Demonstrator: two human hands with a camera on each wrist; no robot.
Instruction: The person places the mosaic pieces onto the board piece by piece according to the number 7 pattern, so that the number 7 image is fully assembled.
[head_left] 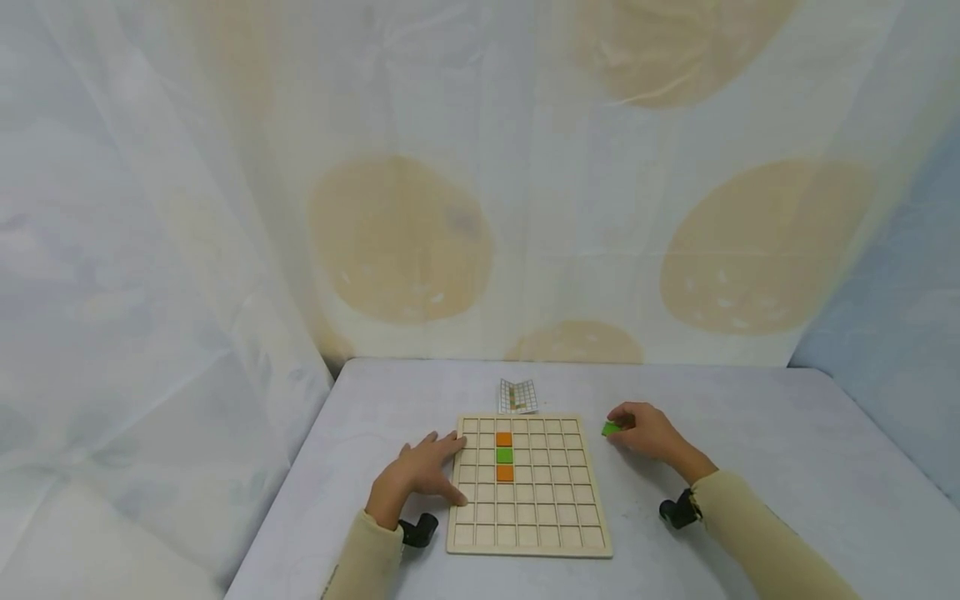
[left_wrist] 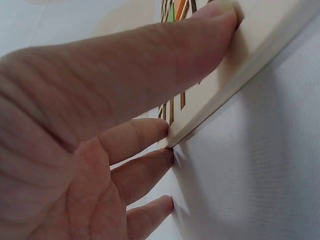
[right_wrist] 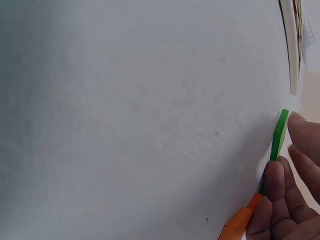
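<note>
A wooden grid board point(head_left: 529, 483) lies on the table with an orange tile point(head_left: 503, 438), a green tile point(head_left: 504, 455) and another orange tile point(head_left: 505, 472) in one column. My left hand point(head_left: 420, 473) rests with straight fingers against the board's left edge point(left_wrist: 235, 75); the thumb lies on the frame. My right hand point(head_left: 647, 432) is right of the board and pinches a green tile point(head_left: 611, 428) point(right_wrist: 279, 135) at its fingertips. An orange tile point(right_wrist: 239, 222) shows under the right hand's fingers.
A small folded paper with a printed grid point(head_left: 518, 396) lies just behind the board. The pale table point(head_left: 787, 467) meets draped cloth walls at the back and on the left. Black wrist cameras point(head_left: 417, 530) sit at both cuffs.
</note>
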